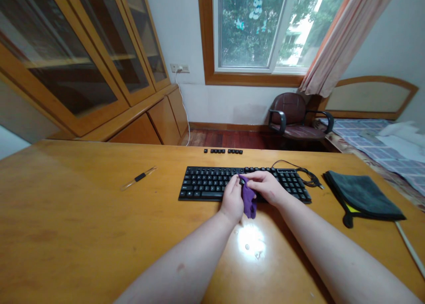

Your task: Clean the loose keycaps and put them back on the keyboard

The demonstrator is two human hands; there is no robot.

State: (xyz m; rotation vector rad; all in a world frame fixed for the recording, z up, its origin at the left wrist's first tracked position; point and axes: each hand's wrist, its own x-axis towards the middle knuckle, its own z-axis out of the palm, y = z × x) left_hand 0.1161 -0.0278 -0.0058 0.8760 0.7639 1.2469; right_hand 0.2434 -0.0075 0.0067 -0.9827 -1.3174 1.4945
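Both my hands meet over the right half of a black keyboard. My left hand is closed in a pinch, its fingertips at a small dark piece that looks like a keycap, mostly hidden by fingers and cloth. My right hand is closed on a purple cloth, which wraps round the small piece and hangs down toward the desk. Several loose black keycaps lie in a row near the desk's far edge, behind the keyboard. Part of the keyboard's top row shows bare key stems.
A thin clear tool with a black middle, a keycap puller, lies left of the keyboard. The coiled cable rests at its right end. Farther right is a folded dark grey cloth. Beyond the wooden desk stands an armchair.
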